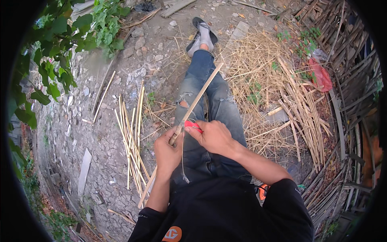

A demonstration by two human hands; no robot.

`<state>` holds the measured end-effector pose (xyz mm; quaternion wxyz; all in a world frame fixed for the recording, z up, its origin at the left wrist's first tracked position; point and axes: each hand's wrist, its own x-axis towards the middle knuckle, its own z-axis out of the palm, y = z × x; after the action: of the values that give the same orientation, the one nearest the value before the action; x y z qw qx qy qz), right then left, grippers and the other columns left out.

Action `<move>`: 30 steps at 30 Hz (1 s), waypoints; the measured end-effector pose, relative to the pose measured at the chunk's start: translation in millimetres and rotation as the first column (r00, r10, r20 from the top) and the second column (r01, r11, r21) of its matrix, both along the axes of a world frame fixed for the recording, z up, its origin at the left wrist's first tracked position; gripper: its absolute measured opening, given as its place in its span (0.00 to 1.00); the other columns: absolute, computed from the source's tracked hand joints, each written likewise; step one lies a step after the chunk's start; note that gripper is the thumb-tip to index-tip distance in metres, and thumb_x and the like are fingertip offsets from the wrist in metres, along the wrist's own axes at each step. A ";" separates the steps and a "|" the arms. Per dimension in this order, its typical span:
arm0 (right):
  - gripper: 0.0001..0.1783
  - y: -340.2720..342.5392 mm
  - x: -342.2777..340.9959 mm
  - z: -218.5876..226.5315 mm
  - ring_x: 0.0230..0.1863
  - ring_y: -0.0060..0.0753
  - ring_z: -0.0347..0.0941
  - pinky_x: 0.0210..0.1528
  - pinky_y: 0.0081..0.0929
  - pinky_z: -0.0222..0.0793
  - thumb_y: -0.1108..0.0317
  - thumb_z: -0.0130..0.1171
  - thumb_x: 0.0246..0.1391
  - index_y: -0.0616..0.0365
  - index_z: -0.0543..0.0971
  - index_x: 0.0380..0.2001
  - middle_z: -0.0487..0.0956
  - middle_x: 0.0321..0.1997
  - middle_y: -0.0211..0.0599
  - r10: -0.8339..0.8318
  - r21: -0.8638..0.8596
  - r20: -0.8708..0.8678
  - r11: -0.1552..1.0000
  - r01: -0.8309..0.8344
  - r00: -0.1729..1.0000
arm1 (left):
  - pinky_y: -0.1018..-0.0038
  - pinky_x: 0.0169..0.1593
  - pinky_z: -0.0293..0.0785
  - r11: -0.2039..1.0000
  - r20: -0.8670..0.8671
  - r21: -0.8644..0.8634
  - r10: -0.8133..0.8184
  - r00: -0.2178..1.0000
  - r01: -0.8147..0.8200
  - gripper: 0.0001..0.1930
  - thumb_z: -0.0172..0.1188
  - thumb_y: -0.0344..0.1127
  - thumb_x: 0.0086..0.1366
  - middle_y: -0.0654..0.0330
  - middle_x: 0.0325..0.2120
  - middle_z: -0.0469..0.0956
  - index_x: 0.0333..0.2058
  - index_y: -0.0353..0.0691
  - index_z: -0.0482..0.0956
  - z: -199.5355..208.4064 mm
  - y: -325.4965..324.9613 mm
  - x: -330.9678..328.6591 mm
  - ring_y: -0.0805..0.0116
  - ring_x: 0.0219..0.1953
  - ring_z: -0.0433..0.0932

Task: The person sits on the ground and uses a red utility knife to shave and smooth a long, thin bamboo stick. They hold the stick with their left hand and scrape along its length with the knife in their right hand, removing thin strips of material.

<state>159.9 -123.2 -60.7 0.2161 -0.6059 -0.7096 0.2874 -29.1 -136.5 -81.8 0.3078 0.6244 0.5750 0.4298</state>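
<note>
My left hand [167, 148] is closed around a long pale bamboo strip [204, 88], which slants across my lap from beside my left forearm up over my legs. In my right hand [214, 138] is a small red-handled tool [193, 126], pressed against the strip just beyond my left fingers. Its working end is too small to make out. A thin curled shaving [183, 161] hangs down between my hands. Beneath the strip lie my outstretched legs in torn jeans [193, 97].
Left of my legs lies a loose bundle of bamboo strips [131, 141]. To the right are a heap of straw-like shavings [254, 72] and a pile of split sticks [308, 121]. A red plastic bag [320, 76] lies by the stacked wood [358, 76]. Leafy vines [52, 52] hang at upper left.
</note>
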 end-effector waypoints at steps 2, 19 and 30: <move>0.35 28.2 25.0 -8.3 0.31 0.67 0.81 0.37 0.57 0.75 0.38 0.51 0.69 0.65 0.83 0.33 0.81 0.25 0.61 -0.230 0.042 -0.043 0.972 0.231 0.972 | 0.73 0.25 0.65 0.987 -0.103 -0.163 -0.013 0.995 -0.004 0.13 0.70 0.31 0.63 0.55 0.21 0.80 0.44 0.31 0.86 14.2 -8.7 -9.0 0.74 0.19 0.70; 0.31 -1.4 9.8 7.7 0.26 0.66 0.78 0.30 0.56 0.73 0.39 0.57 0.66 0.60 0.83 0.33 0.78 0.20 0.58 0.062 0.072 0.064 0.995 -0.066 0.996 | 0.74 0.30 0.64 0.948 0.094 -0.280 -0.130 0.987 0.152 0.13 0.64 0.36 0.71 0.63 0.19 0.73 0.47 0.33 0.85 29.0 -4.9 -0.8 0.79 0.24 0.66; 0.39 96.5 175.1 -16.7 0.19 0.40 0.70 0.28 0.43 0.66 0.37 0.48 0.71 0.66 0.81 0.25 0.75 0.16 0.46 -0.673 0.111 -0.150 0.716 0.689 0.724 | 0.77 0.29 0.62 0.928 0.057 -0.343 -0.131 0.990 0.143 0.14 0.64 0.36 0.71 0.66 0.20 0.73 0.47 0.30 0.85 20.0 -33.9 -42.8 0.81 0.25 0.66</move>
<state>335.0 -26.8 -77.4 0.3888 -0.7904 -0.4457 0.1597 -71.8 -170.4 -61.8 0.4515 0.5920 0.5916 0.3094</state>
